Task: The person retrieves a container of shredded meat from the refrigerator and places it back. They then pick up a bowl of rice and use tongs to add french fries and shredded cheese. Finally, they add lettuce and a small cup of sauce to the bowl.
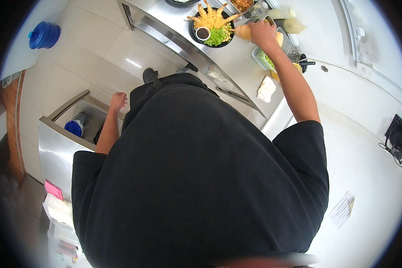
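My right hand (pixel 262 35) is closed around a squeeze bottle of orange sauce (pixel 243 32). The bottle is tipped over, its narrow end toward a black bowl (pixel 194 37) on the steel counter. Fried battered shrimp (pixel 213 18) fan out over the bowl's far side, and chopped green leaves (pixel 217 37) lie at the near side. A small white cup of dark sauce (pixel 203 33) rests at the bowl's left edge. Down by my left side hangs my left hand (pixel 118 102), nothing in it, its fingers loosely bent.
Right of the bowl are a clear container with greens (pixel 260 57), pale squeeze bottles (pixel 295 26) and a metal pot (pixel 304 67). A tray of reddish food (pixel 242 4) stands farther back. A folded white cloth (pixel 266 89) lies nearer. Behind my left arm is a steel cabinet (pixel 60 138).
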A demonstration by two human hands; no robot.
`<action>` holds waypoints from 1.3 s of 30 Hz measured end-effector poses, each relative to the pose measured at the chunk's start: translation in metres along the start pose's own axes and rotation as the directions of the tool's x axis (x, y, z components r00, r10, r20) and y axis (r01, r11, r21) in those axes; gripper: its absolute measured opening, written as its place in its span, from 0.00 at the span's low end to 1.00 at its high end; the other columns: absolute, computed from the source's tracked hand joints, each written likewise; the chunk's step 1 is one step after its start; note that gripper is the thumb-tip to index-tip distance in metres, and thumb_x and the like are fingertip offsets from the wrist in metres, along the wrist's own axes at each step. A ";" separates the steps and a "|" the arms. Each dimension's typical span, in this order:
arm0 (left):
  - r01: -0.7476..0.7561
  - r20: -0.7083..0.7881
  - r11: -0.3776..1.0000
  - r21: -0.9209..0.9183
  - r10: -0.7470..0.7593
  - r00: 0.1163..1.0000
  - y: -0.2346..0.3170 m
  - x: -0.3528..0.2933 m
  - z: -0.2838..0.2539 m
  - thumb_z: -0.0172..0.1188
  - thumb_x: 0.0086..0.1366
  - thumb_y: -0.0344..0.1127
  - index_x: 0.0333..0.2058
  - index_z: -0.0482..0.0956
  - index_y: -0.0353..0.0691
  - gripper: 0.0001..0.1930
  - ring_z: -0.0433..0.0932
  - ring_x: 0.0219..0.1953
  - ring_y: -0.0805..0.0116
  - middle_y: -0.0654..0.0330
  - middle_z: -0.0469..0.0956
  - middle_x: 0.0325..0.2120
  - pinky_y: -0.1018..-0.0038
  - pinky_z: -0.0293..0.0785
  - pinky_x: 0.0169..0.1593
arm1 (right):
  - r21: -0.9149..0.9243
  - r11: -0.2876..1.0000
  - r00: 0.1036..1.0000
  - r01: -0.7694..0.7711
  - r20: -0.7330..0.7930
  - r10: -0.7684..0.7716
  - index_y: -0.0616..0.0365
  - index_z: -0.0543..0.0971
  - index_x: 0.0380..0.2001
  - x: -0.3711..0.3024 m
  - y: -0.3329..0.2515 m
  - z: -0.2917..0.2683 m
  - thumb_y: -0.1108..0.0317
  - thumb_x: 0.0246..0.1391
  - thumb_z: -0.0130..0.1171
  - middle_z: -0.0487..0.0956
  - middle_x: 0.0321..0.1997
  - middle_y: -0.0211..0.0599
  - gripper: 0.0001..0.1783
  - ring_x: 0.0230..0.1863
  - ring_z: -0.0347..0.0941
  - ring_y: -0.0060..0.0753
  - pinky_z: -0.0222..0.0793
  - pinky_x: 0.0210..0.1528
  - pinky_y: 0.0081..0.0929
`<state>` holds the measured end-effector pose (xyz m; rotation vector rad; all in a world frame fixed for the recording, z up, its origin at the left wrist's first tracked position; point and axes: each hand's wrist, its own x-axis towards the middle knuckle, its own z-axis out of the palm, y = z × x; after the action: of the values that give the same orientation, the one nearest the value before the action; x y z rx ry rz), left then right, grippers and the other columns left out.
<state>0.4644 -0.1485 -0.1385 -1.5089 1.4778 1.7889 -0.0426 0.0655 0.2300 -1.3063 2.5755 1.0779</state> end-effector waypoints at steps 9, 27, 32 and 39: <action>0.028 0.001 1.000 -0.008 -0.028 1.000 -0.007 -0.003 -0.005 0.52 0.65 0.39 0.51 0.75 0.36 0.19 0.77 0.22 0.71 0.60 0.80 0.29 0.73 0.72 0.25 | -0.044 0.994 0.995 0.099 -0.009 -0.100 0.43 0.80 0.48 -0.001 -0.013 -0.003 0.70 0.52 0.57 0.79 0.43 0.42 0.18 0.48 0.78 0.46 0.72 0.48 0.49; 0.042 0.014 0.998 -0.054 -0.041 0.999 -0.015 -0.004 -0.002 0.52 0.64 0.39 0.50 0.76 0.36 0.18 0.76 0.21 0.71 0.61 0.79 0.28 0.74 0.71 0.23 | -0.015 0.984 0.981 0.179 0.080 -0.177 0.43 0.79 0.49 -0.008 -0.034 -0.016 0.70 0.54 0.55 0.79 0.44 0.42 0.19 0.48 0.78 0.44 0.73 0.48 0.47; 0.043 -0.014 0.999 -0.013 -0.043 0.999 -0.012 -0.004 -0.001 0.52 0.65 0.39 0.50 0.76 0.36 0.18 0.77 0.21 0.71 0.60 0.80 0.28 0.74 0.72 0.24 | -0.022 0.987 0.982 0.159 0.108 -0.156 0.43 0.79 0.48 -0.016 -0.032 -0.003 0.70 0.52 0.56 0.79 0.44 0.43 0.19 0.49 0.77 0.46 0.72 0.50 0.50; -0.096 0.014 0.994 0.046 0.096 0.995 -0.001 0.001 0.003 0.49 0.65 0.42 0.38 0.78 0.37 0.15 0.75 0.20 0.70 0.60 0.76 0.24 0.71 0.71 0.22 | 0.421 0.907 0.967 0.001 0.232 -0.109 0.48 0.80 0.49 -0.009 0.027 0.034 0.57 0.42 0.70 0.82 0.47 0.43 0.27 0.51 0.78 0.45 0.72 0.54 0.42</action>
<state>0.4635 -0.1461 -0.1407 -1.4247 1.6003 1.8006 -0.0646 0.1034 0.2220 -1.0531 2.3817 0.5837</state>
